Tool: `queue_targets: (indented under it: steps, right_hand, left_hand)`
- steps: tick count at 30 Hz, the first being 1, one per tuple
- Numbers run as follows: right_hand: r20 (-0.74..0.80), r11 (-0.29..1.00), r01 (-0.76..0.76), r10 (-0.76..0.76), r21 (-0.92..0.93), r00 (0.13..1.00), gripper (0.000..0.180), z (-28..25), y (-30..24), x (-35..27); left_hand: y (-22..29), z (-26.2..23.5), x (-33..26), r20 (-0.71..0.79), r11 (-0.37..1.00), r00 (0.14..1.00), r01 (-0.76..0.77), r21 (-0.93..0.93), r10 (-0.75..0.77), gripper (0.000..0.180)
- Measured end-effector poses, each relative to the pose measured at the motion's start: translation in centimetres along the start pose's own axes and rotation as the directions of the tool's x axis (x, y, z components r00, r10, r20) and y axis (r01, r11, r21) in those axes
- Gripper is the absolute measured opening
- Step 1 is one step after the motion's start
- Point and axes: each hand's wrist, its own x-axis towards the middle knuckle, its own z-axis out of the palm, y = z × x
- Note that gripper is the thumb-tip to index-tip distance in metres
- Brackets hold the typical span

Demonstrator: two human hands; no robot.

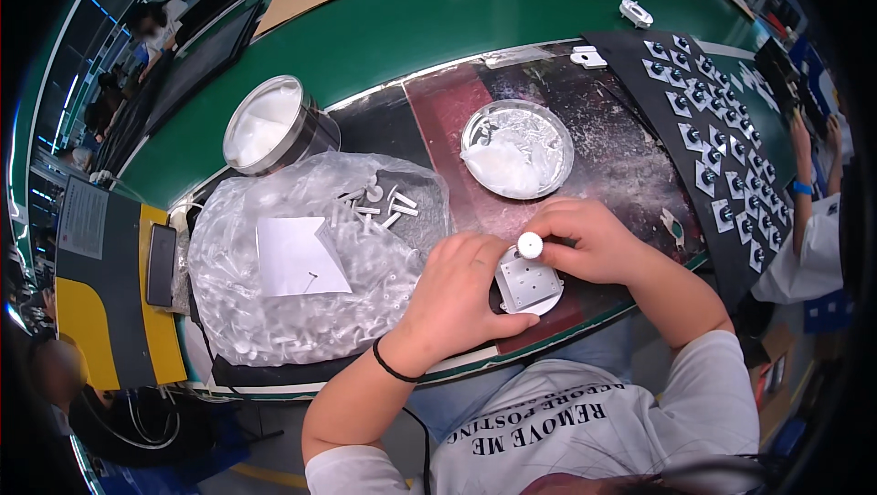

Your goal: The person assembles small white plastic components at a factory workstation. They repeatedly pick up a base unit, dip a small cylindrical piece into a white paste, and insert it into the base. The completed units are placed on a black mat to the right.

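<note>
At the table's near edge lies a silvery-white metal base plate with a rounded rim and several small holes. My left hand grips its left side, thumb along the near rim. Between the fingertips of my right hand is a white round-headed part, held above the plate's far end; whether it touches the plate I cannot tell. To the left, a large clear plastic bag is full of similar white parts with stems. Several loose stemmed parts lie at its mouth.
Beyond my hands stands a round metal dish with a white wad inside. A metal tin sits behind the bag, and a paper slip on it. A black sheet at right carries rows of small parts. Another person's arm is at far right.
</note>
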Motion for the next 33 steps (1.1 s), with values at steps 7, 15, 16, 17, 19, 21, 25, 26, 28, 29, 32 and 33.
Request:
queue_targets:
  steps: [7, 15, 16, 17, 19, 21, 25, 26, 28, 29, 32, 33]
  right_hand:
    - [0.082, 0.982, -0.189, 0.187, 0.024, 0.979, 0.023, -1.0, -1.7, 0.3]
    - [-0.201, 0.992, 0.123, -0.116, 0.025, 0.973, 0.022, -2.1, 0.2, -0.5]
    - [-0.186, 0.993, 0.114, -0.11, 0.015, 0.977, 0.022, -2.0, 0.0, -0.5]
    - [-0.17, 0.994, 0.106, -0.103, 0.006, 0.98, 0.021, -1.9, -0.2, -0.5]
    - [-0.069, 0.993, -0.064, 0.071, 0.1, 0.995, 0.023, -2.2, -0.6, -0.6]
    - [0.011, 0.953, -0.199, 0.202, 0.228, 0.979, 0.028, -2.1, -0.9, -0.7]
    - [0.085, 0.803, -0.3, 0.301, 0.515, 0.95, 0.038, -0.8, -0.8, -0.6]
    - [0.092, 0.764, -0.304, 0.308, 0.57, 0.947, 0.039, -0.7, -0.9, -0.5]
    - [0.155, 0.718, -0.392, 0.375, 0.575, 0.914, 0.039, -1.1, -1.3, -0.2]
    - [0.185, 0.693, -0.435, 0.408, 0.575, 0.894, 0.039, -1.3, -1.5, 0.0]
    - [0.154, 0.648, -0.395, 0.397, 0.651, 0.905, 0.037, -2.1, -1.6, 0.8]
    - [0.111, 0.647, -0.374, 0.409, 0.665, 0.906, 0.036, -2.8, -1.6, 1.4]
  left_hand:
    - [-0.1, 0.1, 0.0, 0.017, 1.0, 1.0, 0.015, -0.006, -0.014, 0.07]
    - [0.0, -0.2, 0.1, -0.033, 1.0, 0.999, -0.013, 0.011, 0.013, 0.07]
    - [-0.1, -0.2, 0.1, -0.037, 1.0, 0.999, -0.013, 0.012, 0.013, 0.069]
    - [0.0, -0.3, 0.2, -0.036, 1.0, 0.999, 0.007, -0.004, -0.007, 0.069]
    - [0.1, -0.9, 0.2, -0.038, 0.998, 0.998, 0.048, -0.029, -0.05, 0.069]
    - [0.1, -1.5, 0.2, -0.084, 0.998, 0.995, 0.044, -0.039, -0.047, 0.07]
    - [0.4, -2.2, 0.4, -0.174, 1.0, 0.985, 0.01, 0.012, -0.008, 0.071]
    - [0.4, -2.2, 0.3, -0.196, 1.0, 0.981, 0.001, 0.026, 0.004, 0.072]
    - [0.2, -2.0, 0.2, -0.194, 0.999, 0.981, 0.005, 0.046, 0.004, 0.078]
    - [0.2, -2.0, 0.2, -0.193, 0.998, 0.981, 0.007, 0.056, 0.004, 0.081]
    - [0.1, -1.5, 0.1, -0.335, 1.0, 0.942, -0.022, 0.013, 0.025, 0.094]
    - [-0.1, -1.6, 0.2, -0.341, 0.999, 0.939, -0.017, 0.048, 0.033, 0.096]
